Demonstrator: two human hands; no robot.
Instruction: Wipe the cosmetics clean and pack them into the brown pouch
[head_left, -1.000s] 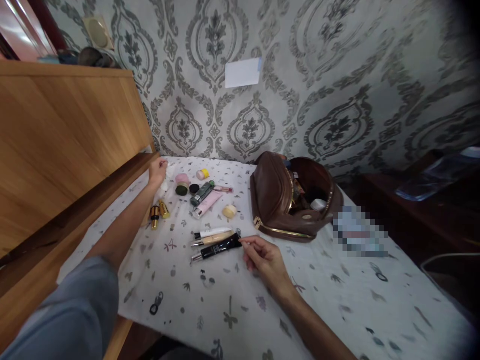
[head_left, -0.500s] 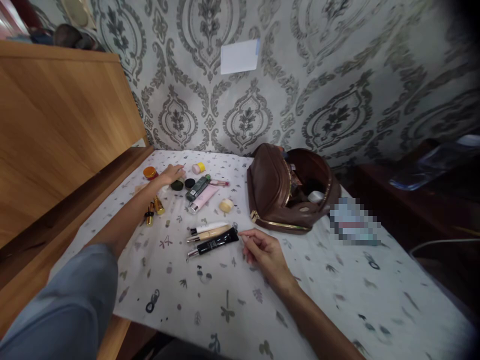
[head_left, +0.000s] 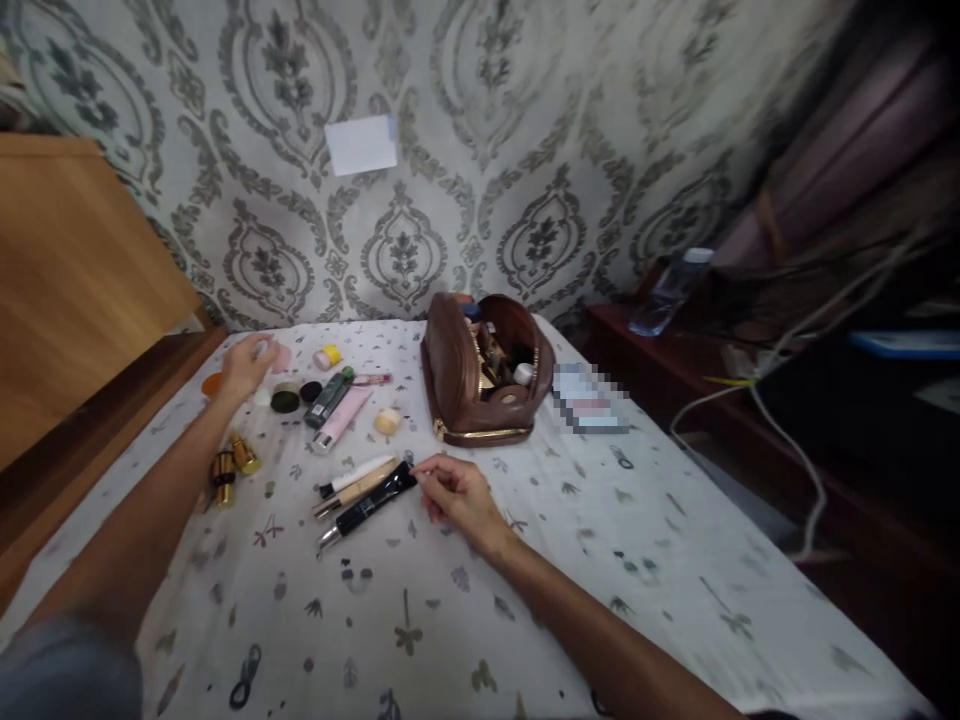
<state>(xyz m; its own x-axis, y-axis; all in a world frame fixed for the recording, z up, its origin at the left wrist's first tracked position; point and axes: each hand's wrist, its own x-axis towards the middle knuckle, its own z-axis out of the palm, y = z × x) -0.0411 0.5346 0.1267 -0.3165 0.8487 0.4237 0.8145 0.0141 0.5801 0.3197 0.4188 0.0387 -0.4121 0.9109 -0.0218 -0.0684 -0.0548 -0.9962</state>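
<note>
My left hand (head_left: 250,366) reaches to the far left of the cloth, fingers curled at the near side of a round pink container (head_left: 280,356). Whatever it may grip is hidden by the hand. An orange-lidded jar (head_left: 212,384) is partly behind it. Loosely bent, my right hand (head_left: 459,497) rests at the end of a black tube (head_left: 373,503); its fingertips are at the tube's end but not around it. Beside that tube lie a beige tube (head_left: 358,487) and a white tube (head_left: 360,474), roughly parallel.
A brown zip bag (head_left: 454,370) gapes with cosmetics inside. Left of it are a pink tube (head_left: 343,420), a dark green tube (head_left: 330,396), a cream jar (head_left: 387,421) and a yellow-lidded jar (head_left: 328,357). Gold bottles (head_left: 223,478) are near my left forearm. A pixelated item (head_left: 590,398) lies right.
The view has swung to the right. My left hand has shifted left among the jars, uncovering the pink container. My right hand stays at the black tube's end.
</note>
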